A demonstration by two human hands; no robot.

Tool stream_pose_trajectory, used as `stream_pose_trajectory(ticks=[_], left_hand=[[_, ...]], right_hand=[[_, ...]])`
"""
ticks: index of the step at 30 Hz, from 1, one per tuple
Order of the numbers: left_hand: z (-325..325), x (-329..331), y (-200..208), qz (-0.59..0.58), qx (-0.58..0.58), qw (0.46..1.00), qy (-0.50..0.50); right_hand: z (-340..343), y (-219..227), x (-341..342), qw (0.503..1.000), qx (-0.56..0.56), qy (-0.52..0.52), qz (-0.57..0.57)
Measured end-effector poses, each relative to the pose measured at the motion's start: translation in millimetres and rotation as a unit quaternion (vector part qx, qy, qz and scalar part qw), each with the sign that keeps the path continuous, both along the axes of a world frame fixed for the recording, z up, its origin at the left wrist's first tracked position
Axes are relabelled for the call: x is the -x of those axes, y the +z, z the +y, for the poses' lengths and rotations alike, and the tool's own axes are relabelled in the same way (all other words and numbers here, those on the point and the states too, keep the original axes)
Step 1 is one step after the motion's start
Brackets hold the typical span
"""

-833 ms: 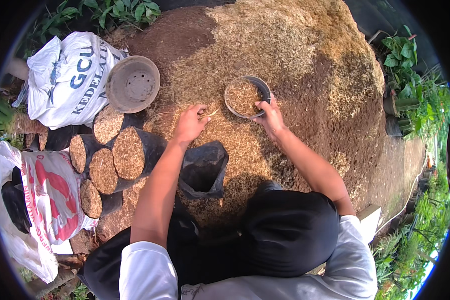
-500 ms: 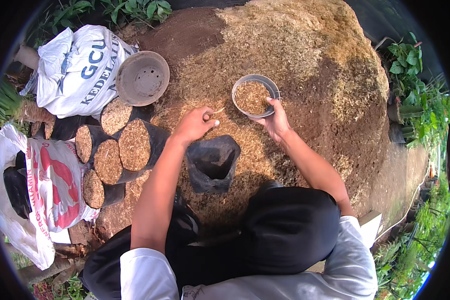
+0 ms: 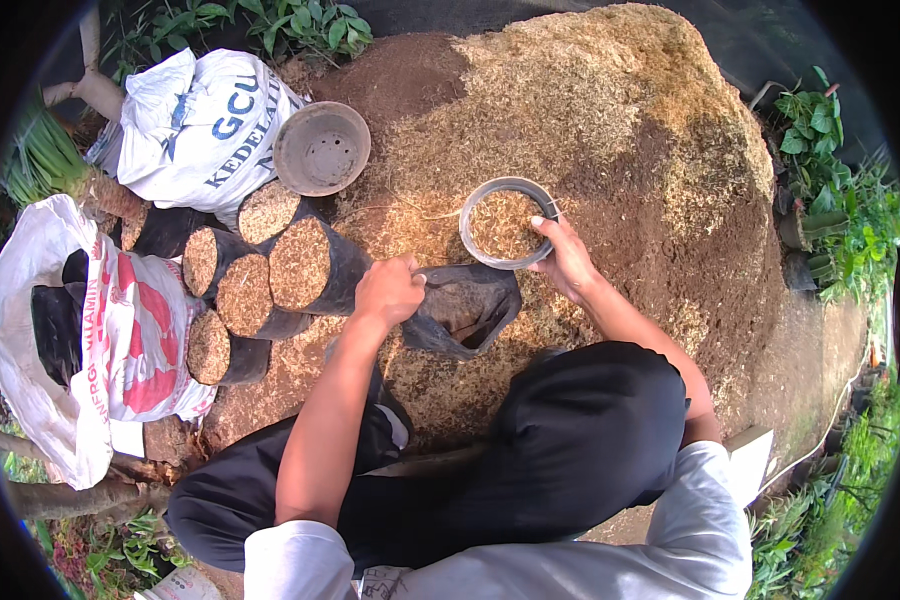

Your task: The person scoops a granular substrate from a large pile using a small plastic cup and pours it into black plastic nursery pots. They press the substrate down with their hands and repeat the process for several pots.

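Note:
My right hand grips the rim of a round grey pot, thumb over the edge. Brown, straw-coloured husk mix fills much of the pot. My left hand is closed on the upper left edge of a black plastic grow bag, its fingertips partly hidden. The bag stands on the ground between my knees, mouth open, with some brown material visible inside. The pot is held just beyond and above the bag's far right edge.
Several filled black grow bags stand to the left. Behind them are a grey pot with holes and a white sack. A red-and-white sack lies at far left. A large husk-and-soil heap rises ahead.
My left hand has come down to the grow bag and taken its edge, letting go of a thin strand. The bag's mouth has widened. The pot is a little nearer the bag.

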State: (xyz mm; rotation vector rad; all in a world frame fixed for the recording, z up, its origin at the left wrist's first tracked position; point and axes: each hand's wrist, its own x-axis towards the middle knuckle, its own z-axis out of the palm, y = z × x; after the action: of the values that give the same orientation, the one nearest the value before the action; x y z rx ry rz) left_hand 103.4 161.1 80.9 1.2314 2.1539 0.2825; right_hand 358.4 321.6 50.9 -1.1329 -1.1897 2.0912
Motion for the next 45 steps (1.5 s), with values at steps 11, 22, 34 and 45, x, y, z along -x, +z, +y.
stream_pose_trajectory(ticks=[11,22,34,45], left_hand=[[-25,-2,-14,-0.051,-0.078,0.99,0.104],[-57,-8,-32,-0.064,-0.192,0.978,0.055],[-77,-7,-43,-0.119,-0.199,0.971,0.059],[-80,-5,-37,-0.126,-0.154,0.976,0.083]], right_hand=[[-23,32,-4,0.88,-0.447,0.108,-0.122],[-60,19,15,0.753,-0.625,0.161,-0.126],[-72,17,15,0.746,-0.634,0.198,-0.052],[-72,19,15,0.729,-0.643,0.231,-0.033]])
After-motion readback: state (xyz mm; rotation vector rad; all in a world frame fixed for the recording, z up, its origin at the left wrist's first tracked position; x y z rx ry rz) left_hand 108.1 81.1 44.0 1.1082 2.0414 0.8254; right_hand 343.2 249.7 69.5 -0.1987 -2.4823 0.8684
